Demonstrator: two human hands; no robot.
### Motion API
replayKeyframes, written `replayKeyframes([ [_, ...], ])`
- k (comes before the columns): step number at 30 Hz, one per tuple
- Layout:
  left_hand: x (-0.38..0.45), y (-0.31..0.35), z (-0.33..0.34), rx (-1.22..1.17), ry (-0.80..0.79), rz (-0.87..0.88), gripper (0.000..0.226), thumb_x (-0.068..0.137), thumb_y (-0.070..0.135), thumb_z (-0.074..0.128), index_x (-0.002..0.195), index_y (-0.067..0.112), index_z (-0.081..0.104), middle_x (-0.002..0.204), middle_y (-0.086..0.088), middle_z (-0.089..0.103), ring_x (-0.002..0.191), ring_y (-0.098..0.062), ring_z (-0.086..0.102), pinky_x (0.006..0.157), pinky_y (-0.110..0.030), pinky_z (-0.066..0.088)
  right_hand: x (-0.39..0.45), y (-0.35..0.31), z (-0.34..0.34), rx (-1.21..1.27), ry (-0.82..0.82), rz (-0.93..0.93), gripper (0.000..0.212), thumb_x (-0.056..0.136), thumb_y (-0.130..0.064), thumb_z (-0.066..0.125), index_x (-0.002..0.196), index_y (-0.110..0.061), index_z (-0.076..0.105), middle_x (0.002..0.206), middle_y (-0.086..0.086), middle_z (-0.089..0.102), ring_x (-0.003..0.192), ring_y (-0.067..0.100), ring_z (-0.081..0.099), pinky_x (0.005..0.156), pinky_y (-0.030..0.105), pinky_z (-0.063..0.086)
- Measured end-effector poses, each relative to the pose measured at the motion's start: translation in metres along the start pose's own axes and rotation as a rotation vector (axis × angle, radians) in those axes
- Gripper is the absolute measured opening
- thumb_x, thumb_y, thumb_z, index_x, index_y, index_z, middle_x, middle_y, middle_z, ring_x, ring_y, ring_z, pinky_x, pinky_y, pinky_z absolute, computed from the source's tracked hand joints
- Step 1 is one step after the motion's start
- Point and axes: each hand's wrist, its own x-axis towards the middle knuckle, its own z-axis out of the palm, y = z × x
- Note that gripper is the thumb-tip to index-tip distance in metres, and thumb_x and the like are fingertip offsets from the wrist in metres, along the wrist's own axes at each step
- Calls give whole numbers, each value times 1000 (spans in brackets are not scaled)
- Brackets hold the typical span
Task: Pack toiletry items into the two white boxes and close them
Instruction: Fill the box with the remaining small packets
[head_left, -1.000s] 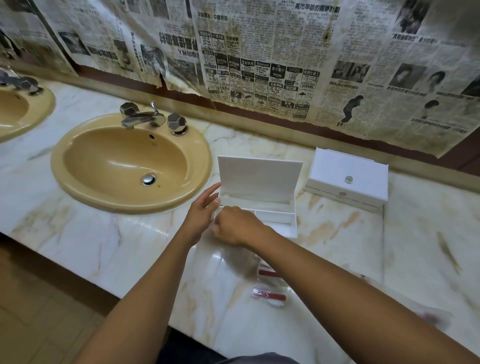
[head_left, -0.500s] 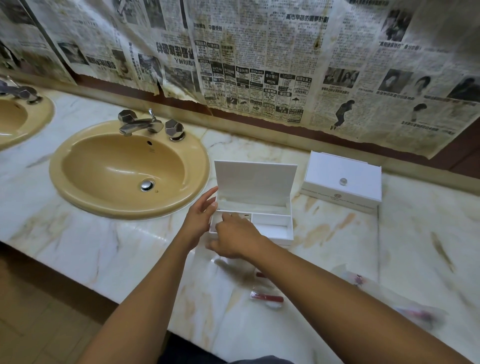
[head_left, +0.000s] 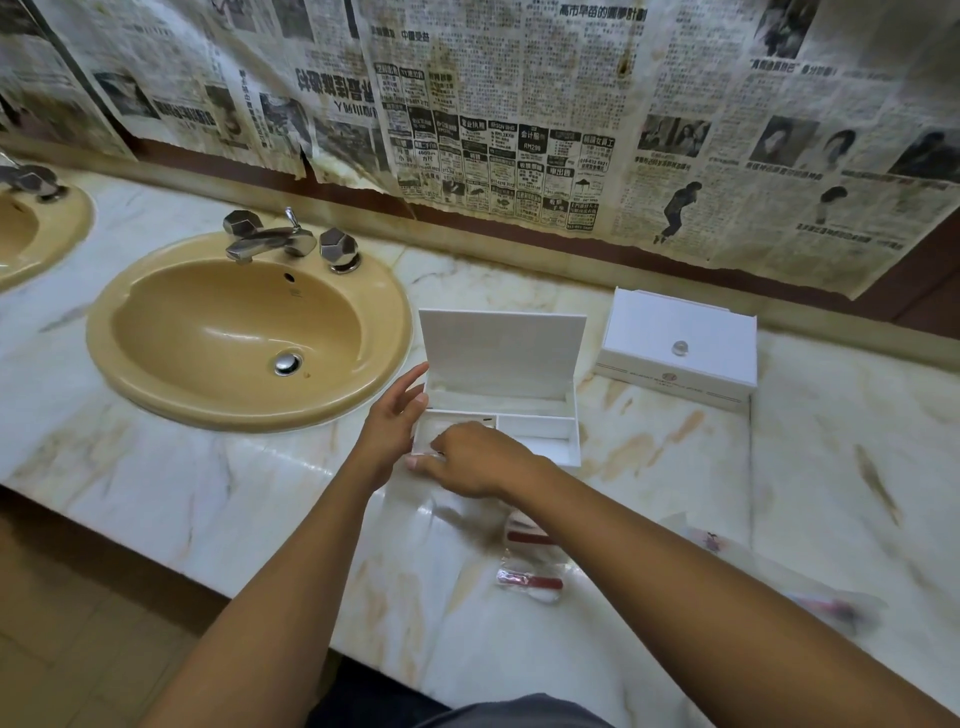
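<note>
Left hand (head_left: 392, 423): your straight fingers steady the open box (head_left: 501, 395).
Right hand (head_left: 470, 457): grip unclear; seat the item flat in the left compartment.

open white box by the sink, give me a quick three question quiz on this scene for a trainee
1. True or false: the lid of the open white box stands up.
2. Which hand rests straight-fingered against that box's left side: A) left hand B) right hand?
3. Fill in: the closed white box sits to the ___ of the open one.

Key:
1. True.
2. A; the right hand reaches over the front left compartment with its fingers curled down.
3. Right. Clear packets with red items lie on the marble counter nearer the person.
</note>
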Motion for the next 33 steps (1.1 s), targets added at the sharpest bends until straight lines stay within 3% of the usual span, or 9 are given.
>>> replayKeyframes([
  [2, 0, 0, 0, -10, 1, -23, 38, 103, 25, 48, 137, 41, 51, 126, 10, 57, 114, 0, 52, 76, -26, 45, -5, 5, -2, 21, 70, -38, 40, 95, -45, 44, 90, -9, 63, 108, 9, 64, 102, 26, 58, 81, 37, 47],
  [6, 1, -3, -1, -2, -6, -28, 37, 103, 25, 48, 135, 45, 52, 125, 11, 62, 114, -8, 57, 77, -27, 48, -20, 16, -14, 45, 253, -55, 30, 92, -25, 53, 119, -20, 64, 121, 3, 60, 115, 21, 53, 92, 33, 44],
  [11, -1, 0, 2, -6, 2, -34, 38, 104, 21, 45, 139, 37, 49, 117, 14, 62, 90, 9, 61, 58, -12, 50, -41, 33, -19, -23, 327, 14, 23, 87, -17, 54, 107, -22, 66, 110, 1, 63, 105, 22, 57, 76, 29, 41],
  [14, -3, 1, 2, 14, 4, -30, 38, 105, 23, 44, 139, 38, 48, 111, 22, 58, 83, 21, 58, 58, -11, 48, -53, 41, -9, -143, 278, 59, 18, 84, -14, 57, 97, -17, 68, 100, 4, 64, 92, 26, 61, 72, 31, 47],
  [19, -4, 1, 3, 16, 5, -26, 38, 105, 23, 44, 139, 38, 48, 108, 23, 61, 88, 16, 60, 59, -12, 48, -62, 49, 20, -271, 142, 60, 24, 79, -22, 66, 102, -18, 64, 104, 3, 63, 94, 26, 61, 74, 30, 46],
  [22, -3, 2, 2, 16, 8, -33, 38, 104, 27, 45, 140, 42, 47, 123, 15, 59, 99, 10, 56, 66, -20, 46, -63, 53, 35, -307, 108, 30, 16, 83, -18, 61, 99, -16, 60, 105, 5, 61, 96, 27, 60, 69, 27, 38],
  [27, -2, -1, 3, 17, 9, -18, 37, 105, 20, 43, 138, 36, 47, 107, 23, 59, 77, 23, 59, 54, -9, 48, -61, 55, 42, -339, 133, 20, 15, 85, -6, 54, 96, -14, 61, 101, 7, 64, 92, 29, 61, 65, 28, 35],
  [30, -1, -1, 2, 11, 10, -25, 36, 105, 22, 45, 135, 39, 49, 112, 20, 60, 87, 20, 60, 62, -14, 50, -60, 54, 40, -316, 140, 23, 16, 84, -4, 53, 94, -12, 62, 99, 7, 64, 91, 28, 61, 65, 28, 38],
  [33, 0, -1, 1, 7, 5, -50, 35, 103, 26, 48, 127, 51, 54, 124, 13, 63, 112, -4, 59, 80, -30, 47, -59, 52, 32, -298, 164, 12, 15, 83, -6, 55, 94, -13, 62, 98, 5, 64, 91, 27, 61, 64, 27, 37],
])
